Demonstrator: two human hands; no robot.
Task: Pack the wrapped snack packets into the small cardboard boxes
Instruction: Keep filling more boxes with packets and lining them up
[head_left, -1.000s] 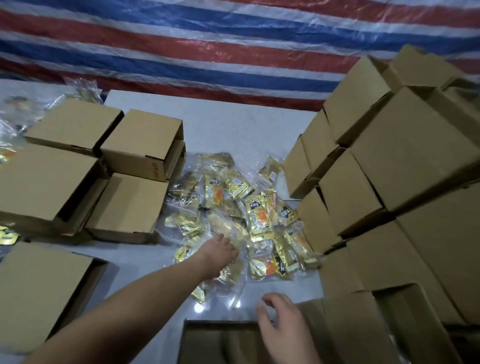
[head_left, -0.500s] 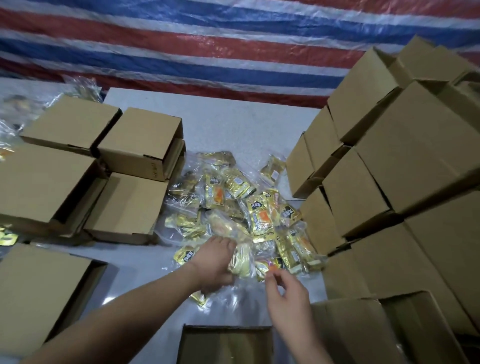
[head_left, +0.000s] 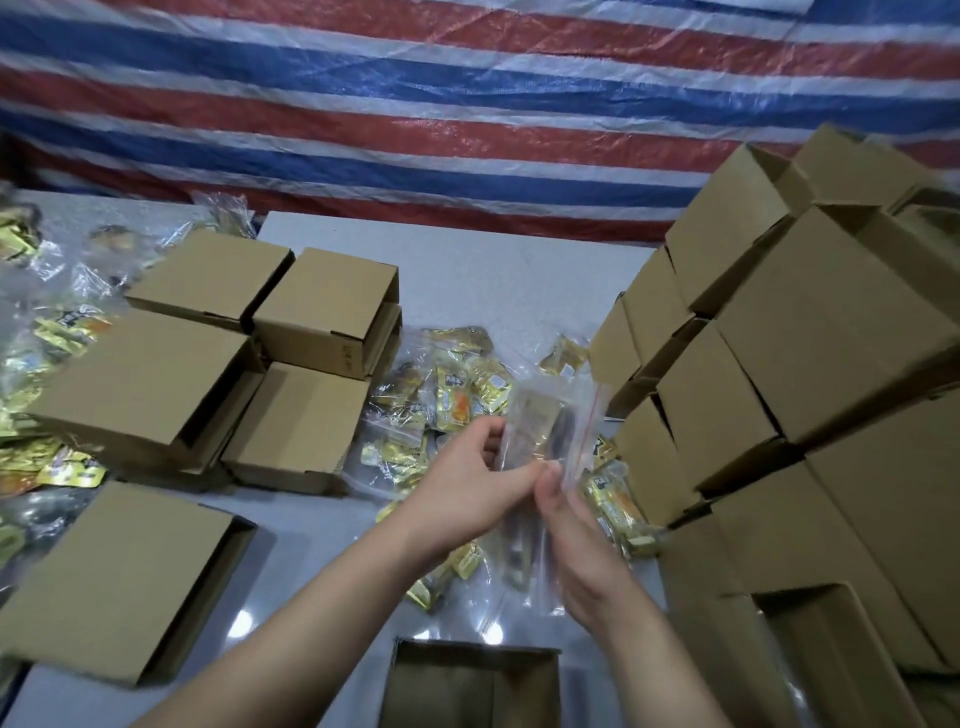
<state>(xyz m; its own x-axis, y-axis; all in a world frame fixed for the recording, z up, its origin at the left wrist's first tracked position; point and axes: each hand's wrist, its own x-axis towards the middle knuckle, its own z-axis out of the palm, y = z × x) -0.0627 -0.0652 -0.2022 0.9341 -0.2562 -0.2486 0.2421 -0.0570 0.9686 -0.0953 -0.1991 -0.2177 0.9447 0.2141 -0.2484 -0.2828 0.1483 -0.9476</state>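
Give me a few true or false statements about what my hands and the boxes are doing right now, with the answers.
1. Both hands hold one clear plastic bag above the pile of snack packets. True.
2. The left hand rests flat on the table. False: it is raised, gripping the bag.
3. An open cardboard box sits just in front of the person. True.
4. The stacked boxes stand on the person's left. False: the tall stack is on the right.
5. The right hand is empty. False: it pinches the bag.

Both hands (head_left: 519, 499) hold a clear packet (head_left: 550, 431) above the pile (head_left: 441, 395)
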